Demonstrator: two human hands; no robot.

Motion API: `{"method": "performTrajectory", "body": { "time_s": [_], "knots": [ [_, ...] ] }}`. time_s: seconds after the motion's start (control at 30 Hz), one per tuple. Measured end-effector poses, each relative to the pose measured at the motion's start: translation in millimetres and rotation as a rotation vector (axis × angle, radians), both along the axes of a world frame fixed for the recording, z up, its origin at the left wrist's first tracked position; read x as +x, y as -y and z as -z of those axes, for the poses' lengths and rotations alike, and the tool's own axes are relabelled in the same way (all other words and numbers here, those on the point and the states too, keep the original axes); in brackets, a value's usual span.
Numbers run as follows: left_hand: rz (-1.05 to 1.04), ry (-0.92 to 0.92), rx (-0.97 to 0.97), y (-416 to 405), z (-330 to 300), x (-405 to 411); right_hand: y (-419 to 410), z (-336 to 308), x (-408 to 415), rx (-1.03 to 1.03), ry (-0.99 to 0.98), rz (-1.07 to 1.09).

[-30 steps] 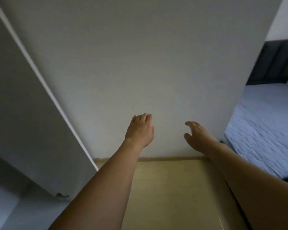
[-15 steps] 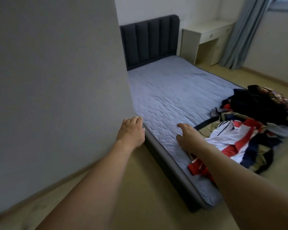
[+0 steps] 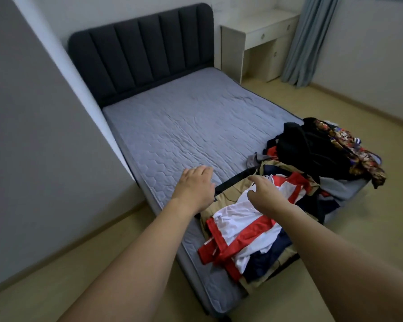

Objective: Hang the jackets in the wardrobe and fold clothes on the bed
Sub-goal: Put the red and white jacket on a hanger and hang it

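A heap of clothes lies on the foot end of the bed. Nearest me is a red, white and navy garment on top of a tan jacket. Behind them sit a black garment and a patterned one. My left hand hovers with relaxed fingers over the mattress at the left edge of the heap. Over the red and white garment, my right hand is spread with loose fingers. Neither hand holds anything.
A grey wardrobe side stands at the left. The bed has a dark padded headboard. A white desk and a blue-grey curtain are at the far right. Beige floor surrounds the bed.
My view has swung right from the wardrobe panel to the bed. Both hands have moved forward over the mattress and the heap of clothes.
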State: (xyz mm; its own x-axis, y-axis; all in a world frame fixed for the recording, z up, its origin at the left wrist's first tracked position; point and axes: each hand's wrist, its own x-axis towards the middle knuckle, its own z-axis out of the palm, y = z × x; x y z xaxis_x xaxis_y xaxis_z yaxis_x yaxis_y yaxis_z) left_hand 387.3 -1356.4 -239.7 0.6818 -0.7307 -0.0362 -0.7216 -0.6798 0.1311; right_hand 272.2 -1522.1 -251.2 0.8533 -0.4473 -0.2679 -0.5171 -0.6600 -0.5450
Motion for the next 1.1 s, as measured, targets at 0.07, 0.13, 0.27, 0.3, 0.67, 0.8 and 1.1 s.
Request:
{"method": "performTrajectory", "body": {
  "time_s": [0.07, 0.13, 0.27, 0.3, 0.67, 0.8, 1.1],
  "knots": [
    [-0.037, -0.045, 0.056, 33, 11, 13, 40, 5, -1, -0.008, 0.006, 0.010],
    [-0.147, -0.136, 0.108, 67, 24, 22, 85, 14, -7, -0.006, -0.007, 0.026],
    [-0.202, -0.261, 0.137, 156, 42, 23, 190, 33, -14, 0.052, -0.062, 0.085],
    [-0.181, -0.250, 0.138, 181, 46, 24, 217, 41, -11, 0.073, -0.079, 0.108],
    [-0.192, -0.497, 0.168, 412, 180, 71, 477, 192, 47, 0.403, -0.288, 0.375],
    [-0.226, -0.678, 0.160, 488, 312, 88, 520, 311, 78, 0.484, -0.332, 0.446],
    [-0.722, -0.955, -0.120, 541, 525, 80, 533, 495, 93, 0.232, -0.298, 0.248]
  ]
}}
